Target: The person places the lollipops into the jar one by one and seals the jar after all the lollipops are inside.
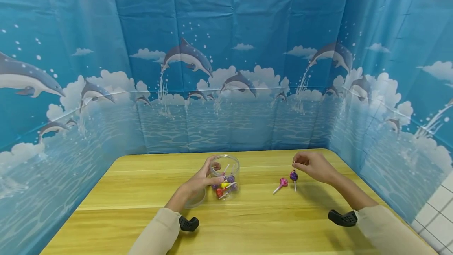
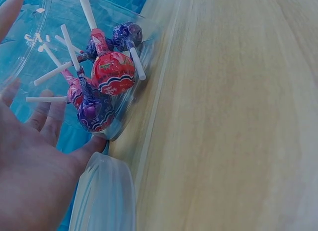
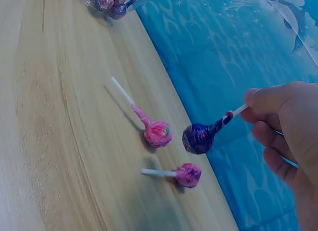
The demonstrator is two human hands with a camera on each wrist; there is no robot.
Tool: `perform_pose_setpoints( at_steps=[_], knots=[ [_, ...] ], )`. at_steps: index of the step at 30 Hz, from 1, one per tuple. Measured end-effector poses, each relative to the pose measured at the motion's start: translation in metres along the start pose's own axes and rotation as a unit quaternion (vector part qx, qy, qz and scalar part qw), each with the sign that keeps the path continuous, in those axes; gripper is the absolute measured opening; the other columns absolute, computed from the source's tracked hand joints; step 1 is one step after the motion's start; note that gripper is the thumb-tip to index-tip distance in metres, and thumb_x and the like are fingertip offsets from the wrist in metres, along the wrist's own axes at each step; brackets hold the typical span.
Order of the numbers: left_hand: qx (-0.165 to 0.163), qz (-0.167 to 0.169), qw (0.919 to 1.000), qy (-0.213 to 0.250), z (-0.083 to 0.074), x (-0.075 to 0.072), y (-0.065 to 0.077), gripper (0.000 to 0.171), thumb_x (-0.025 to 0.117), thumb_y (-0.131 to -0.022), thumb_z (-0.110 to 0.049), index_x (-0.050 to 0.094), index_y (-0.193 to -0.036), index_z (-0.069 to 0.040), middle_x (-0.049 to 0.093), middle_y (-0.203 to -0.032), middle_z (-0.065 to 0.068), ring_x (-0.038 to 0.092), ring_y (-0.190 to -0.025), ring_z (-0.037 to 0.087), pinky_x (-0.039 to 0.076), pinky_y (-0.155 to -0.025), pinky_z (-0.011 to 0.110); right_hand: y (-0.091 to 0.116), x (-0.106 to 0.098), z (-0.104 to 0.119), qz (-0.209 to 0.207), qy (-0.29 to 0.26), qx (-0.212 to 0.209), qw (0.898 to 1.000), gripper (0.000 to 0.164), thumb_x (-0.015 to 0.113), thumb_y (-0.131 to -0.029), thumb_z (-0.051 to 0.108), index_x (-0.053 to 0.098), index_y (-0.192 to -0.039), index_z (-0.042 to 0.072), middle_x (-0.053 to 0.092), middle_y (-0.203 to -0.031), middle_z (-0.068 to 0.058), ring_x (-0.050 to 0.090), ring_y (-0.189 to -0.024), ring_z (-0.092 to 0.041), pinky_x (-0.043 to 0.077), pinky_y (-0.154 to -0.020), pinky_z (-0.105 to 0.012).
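Observation:
A clear plastic jar [image 1: 233, 168] with several wrapped lollipops [image 2: 113, 72] inside stands on the table, its top uncovered. My left hand [image 1: 202, 177] grips it from the left side, thumb in front. Between the thumb and fingers of my right hand [image 1: 313, 165] is the white stick of a purple lollipop [image 3: 198, 138], its round head hanging downward. Just below and beside that one, two pink lollipops [image 3: 158, 134] lie apart on the table. In the head view the purple head partly covers one of them.
A clear round lid [image 1: 196, 200] lies on the table beside the jar, partly hidden under the left wrist. The wooden table [image 1: 247, 227] is bordered at the back and sides by a blue dolphin-print curtain [image 1: 226, 125].

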State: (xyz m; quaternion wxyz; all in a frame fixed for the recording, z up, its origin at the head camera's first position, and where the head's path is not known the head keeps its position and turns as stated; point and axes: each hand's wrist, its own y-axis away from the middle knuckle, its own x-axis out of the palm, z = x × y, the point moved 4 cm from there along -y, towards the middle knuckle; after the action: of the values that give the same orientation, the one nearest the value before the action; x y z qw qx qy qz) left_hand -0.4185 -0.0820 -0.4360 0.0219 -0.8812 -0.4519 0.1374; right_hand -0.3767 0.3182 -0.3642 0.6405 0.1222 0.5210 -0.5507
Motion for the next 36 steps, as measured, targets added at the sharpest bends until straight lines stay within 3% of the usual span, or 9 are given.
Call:
perform_pose_setpoints(
  at_steps=[5, 12, 26, 32, 36],
  knots=[
    [0.001, 0.001, 1.0000, 0.000, 0.001, 0.000, 0.000, 0.085, 0.071, -0.099, -0.031, 0.017, -0.165, -0.025, 0.027, -0.157, 0.020, 0.027, -0.149, 0.037, 0.028, -0.113, 0.064, -0.004, 0.003, 0.003, -0.001, -0.027, 0.013, 1.000, 0.006, 0.070, -0.101, 0.014, 0.071, -0.097, 0.009, 0.070, -0.089, 0.006, 0.070, -0.083, -0.021, 0.056, -0.070, -0.034],
    [0.000, -0.003, 1.0000, -0.001, 0.001, 0.000, 0.000, 0.083, 0.071, -0.099, -0.029, 0.019, -0.164, -0.027, 0.032, -0.153, 0.013, 0.029, -0.147, 0.035, 0.028, -0.113, 0.064, -0.013, 0.009, 0.010, -0.015, -0.049, 0.014, 0.999, 0.009, 0.070, -0.101, 0.017, 0.071, -0.099, 0.009, 0.070, -0.089, 0.006, 0.068, -0.080, -0.015, 0.055, -0.070, -0.035],
    [-0.004, -0.005, 1.0000, 0.003, -0.001, 0.000, -0.001, 0.083, 0.071, -0.099, -0.026, 0.020, -0.164, -0.026, 0.029, -0.155, 0.017, 0.028, -0.148, 0.035, 0.027, -0.114, 0.063, -0.032, 0.023, 0.025, -0.028, -0.067, 0.006, 0.997, 0.005, 0.071, -0.101, 0.018, 0.071, -0.099, 0.014, 0.072, -0.090, 0.007, 0.070, -0.083, -0.014, 0.056, -0.073, -0.039],
    [-0.008, -0.006, 0.9999, -0.005, -0.003, 0.001, -0.001, 0.084, 0.072, -0.098, -0.030, 0.020, -0.164, -0.028, 0.032, -0.153, 0.011, 0.029, -0.148, 0.032, 0.027, -0.114, 0.062, -0.044, 0.026, 0.038, -0.030, -0.106, 0.010, 0.994, 0.006, 0.071, -0.101, 0.017, 0.071, -0.100, 0.011, 0.073, -0.092, 0.003, 0.070, -0.082, -0.015, 0.055, -0.074, -0.039],
    [-0.006, -0.007, 0.9999, -0.005, -0.002, -0.001, 0.000, 0.085, 0.072, -0.098, -0.029, 0.018, -0.164, -0.026, 0.031, -0.154, 0.013, 0.029, -0.147, 0.032, 0.026, -0.114, 0.064, -0.056, 0.030, 0.049, -0.028, -0.135, 0.003, 0.990, 0.009, 0.071, -0.101, 0.017, 0.071, -0.102, 0.008, 0.073, -0.093, 0.000, 0.070, -0.083, -0.017, 0.055, -0.074, -0.040]
  ],
)
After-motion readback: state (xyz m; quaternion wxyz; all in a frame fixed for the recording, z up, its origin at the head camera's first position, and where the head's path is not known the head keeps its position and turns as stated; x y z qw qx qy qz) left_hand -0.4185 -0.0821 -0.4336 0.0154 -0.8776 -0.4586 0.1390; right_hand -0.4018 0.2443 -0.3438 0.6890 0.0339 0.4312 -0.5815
